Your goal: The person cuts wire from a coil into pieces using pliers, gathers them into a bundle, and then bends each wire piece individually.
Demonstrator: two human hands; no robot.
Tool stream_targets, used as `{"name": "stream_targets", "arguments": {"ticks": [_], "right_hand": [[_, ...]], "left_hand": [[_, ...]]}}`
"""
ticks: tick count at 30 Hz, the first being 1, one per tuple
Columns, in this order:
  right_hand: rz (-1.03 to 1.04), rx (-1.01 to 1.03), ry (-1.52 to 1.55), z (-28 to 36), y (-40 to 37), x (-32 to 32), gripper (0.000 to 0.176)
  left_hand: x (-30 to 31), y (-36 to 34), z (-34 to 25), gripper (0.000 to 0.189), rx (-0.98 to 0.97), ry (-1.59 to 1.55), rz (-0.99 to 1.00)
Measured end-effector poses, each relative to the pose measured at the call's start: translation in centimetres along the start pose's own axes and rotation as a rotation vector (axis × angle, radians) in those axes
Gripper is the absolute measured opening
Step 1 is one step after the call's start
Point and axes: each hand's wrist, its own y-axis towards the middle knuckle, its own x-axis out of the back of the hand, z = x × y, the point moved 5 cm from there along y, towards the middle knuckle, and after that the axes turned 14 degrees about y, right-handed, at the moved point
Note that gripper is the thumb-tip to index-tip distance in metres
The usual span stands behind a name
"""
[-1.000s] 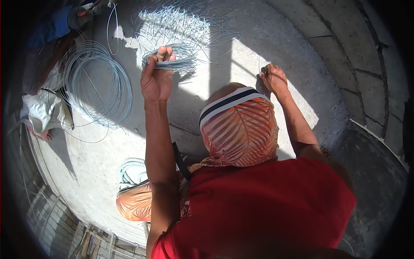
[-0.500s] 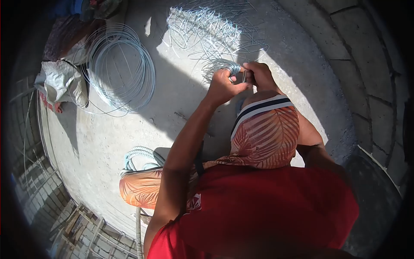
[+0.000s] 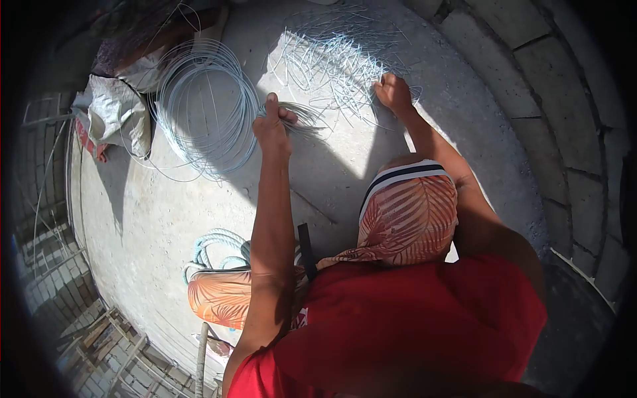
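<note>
My left hand (image 3: 273,132) is closed around a bundle of cut wire pieces (image 3: 304,114), held above the floor beside a large wire coil (image 3: 249,149). The loose ends of the bundle fan out to the right. Over at the right edge of a scattered heap of short wires (image 3: 345,63), my right hand (image 3: 395,94) has its fingers curled together. What lies between those fingertips is too small to make out.
White sacks (image 3: 118,116) lie at the left beside the coil. A light blue rope (image 3: 219,244) is looped near my left knee. Concrete blocks (image 3: 511,79) form a curved edge at the right. A rod (image 3: 202,358) stands at lower left.
My hands were together at the wire bundle and have moved apart. The left went left with the bundle; the right let go of it and reached up to the heap.
</note>
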Motion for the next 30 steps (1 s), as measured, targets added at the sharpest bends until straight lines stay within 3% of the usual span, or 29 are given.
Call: {"name": "stream_targets", "arguments": {"ticks": [1,3,5,10,13,17,19,23,25,27,29,30], "right_hand": [[0.024,0.095,0.079,0.4,0.4,-0.2,0.046],[-0.025,0.071,0.171,1.6,-0.1,0.7,0.035],[-0.06,0.052,0.152,4.3,-1.6,3.9,0.029],[-0.074,0.142,0.488,10.2,-5.6,8.9,0.024],[0.084,0.191,0.529,13.4,-6.1,10.0,0.026],[0.386,0.25,0.506,17.0,-6.5,9.5,0.029],[0.505,0.265,0.456,17.8,-6.6,8.5,0.031],[0.446,0.318,0.305,18.0,-5.7,6.7,0.03],[0.337,0.287,0.244,16.3,-4.4,6.9,0.027],[0.256,0.226,0.246,14.9,-3.3,8.0,0.026],[0.229,0.336,0.144,15.5,-2.9,8.9,0.026],[0.242,0.351,0.1,15.9,-2.9,9.0,0.026]], "left_hand": [[0.6,0.3,-0.1,0.037,0.037,-0.056,-0.019],[2.0,0.7,-0.4,0.036,0.108,-0.168,-0.061],[2.2,1.5,-1.4,0.032,0.102,-0.257,0.087],[0.2,1.1,-2.9,0.019,0.035,-0.305,0.398],[-1.8,0.6,-3.1,0.017,-0.023,-0.162,0.384],[-5.4,-1.5,-5.1,0.032,-0.271,0.029,0.383],[-6.2,-1.7,-5.2,0.029,-0.302,0.29,0.461],[-7.1,-1.9,-5.3,0.023,-0.275,0.485,0.505],[-5.8,-0.9,-5.4,0.021,-0.16,-0.035,0.565],[-3.6,0.5,-5.8,0.021,-0.162,-0.333,0.642],[-1.7,1.7,-6.1,0.015,-0.158,-0.527,0.676],[-1.0,1.9,-6.1,0.017,-0.184,-0.413,0.636]]}}
